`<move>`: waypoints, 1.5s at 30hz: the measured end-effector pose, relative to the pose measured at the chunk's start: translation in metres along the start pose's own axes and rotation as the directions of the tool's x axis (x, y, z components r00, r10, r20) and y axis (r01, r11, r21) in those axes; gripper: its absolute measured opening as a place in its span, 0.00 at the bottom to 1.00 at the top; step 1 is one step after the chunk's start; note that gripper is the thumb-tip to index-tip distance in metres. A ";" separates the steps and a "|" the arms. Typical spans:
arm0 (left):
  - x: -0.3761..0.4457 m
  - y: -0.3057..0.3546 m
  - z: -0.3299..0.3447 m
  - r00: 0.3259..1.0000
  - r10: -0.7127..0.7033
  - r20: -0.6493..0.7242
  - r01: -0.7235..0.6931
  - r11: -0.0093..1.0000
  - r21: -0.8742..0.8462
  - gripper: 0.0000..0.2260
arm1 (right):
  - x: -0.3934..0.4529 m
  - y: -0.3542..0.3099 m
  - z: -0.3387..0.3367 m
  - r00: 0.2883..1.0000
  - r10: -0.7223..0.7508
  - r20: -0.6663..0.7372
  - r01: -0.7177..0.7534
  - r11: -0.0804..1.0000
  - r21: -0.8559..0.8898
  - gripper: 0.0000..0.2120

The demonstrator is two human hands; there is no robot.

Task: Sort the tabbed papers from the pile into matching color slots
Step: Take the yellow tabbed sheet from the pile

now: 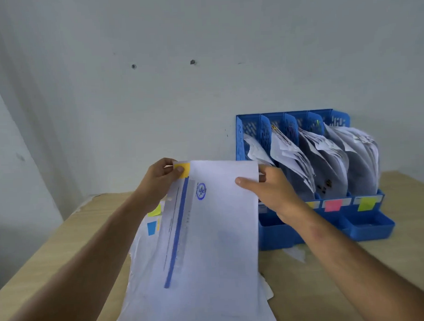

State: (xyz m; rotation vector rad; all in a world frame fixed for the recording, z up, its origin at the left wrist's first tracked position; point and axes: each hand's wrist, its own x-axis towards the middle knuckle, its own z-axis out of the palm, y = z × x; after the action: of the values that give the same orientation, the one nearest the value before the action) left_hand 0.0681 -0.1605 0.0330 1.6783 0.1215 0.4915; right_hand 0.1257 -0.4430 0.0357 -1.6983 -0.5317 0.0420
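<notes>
I hold up a white sheet [215,227] with a blue stripe and an orange-yellow tab [183,169] at its top left corner. My left hand [158,179] pinches that corner beside the tab. My right hand [272,189] grips the sheet's top right edge. Under the sheet lies the pile of papers [146,234], showing a yellow-green tab [155,210] and a blue tab [151,227]. To the right stands the blue slotted file rack [367,229], its slots full of curled papers, with a pink label [332,205] and a yellow-green label [365,203] on the front.
The rack and pile rest on a light wooden table [330,288] pushed against a pale wall [155,90]. A loose scrap of paper [297,253] lies in front of the rack. The table's left edge runs diagonally at the lower left.
</notes>
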 end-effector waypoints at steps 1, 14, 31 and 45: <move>0.002 0.006 0.009 1.000 0.017 -0.005 -0.017 0.999 -0.030 0.02 | -0.004 -0.001 -0.009 0.998 0.040 0.041 -0.043 0.997 0.070 0.09; 0.005 0.104 0.115 0.921 0.251 0.297 -0.309 0.936 0.168 0.04 | -0.015 0.011 -0.098 0.981 0.143 -0.133 -0.149 0.988 -0.035 0.09; 0.048 0.111 0.223 0.810 0.266 0.523 -0.559 0.081 0.825 0.22 | 0.008 -0.017 -0.154 0.832 -0.127 -0.540 -0.019 0.966 -0.256 0.05; 0.070 0.088 0.270 0.831 -0.042 0.555 -0.515 0.320 0.795 0.45 | 0.011 -0.043 -0.141 0.777 -0.429 -0.461 0.122 0.821 -0.558 0.06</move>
State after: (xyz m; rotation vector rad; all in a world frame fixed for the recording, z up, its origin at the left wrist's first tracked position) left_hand 0.2179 -0.3993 0.1113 2.9963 -0.3284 0.1587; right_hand 0.1667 -0.5656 0.1081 -1.9888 -0.3472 -0.8880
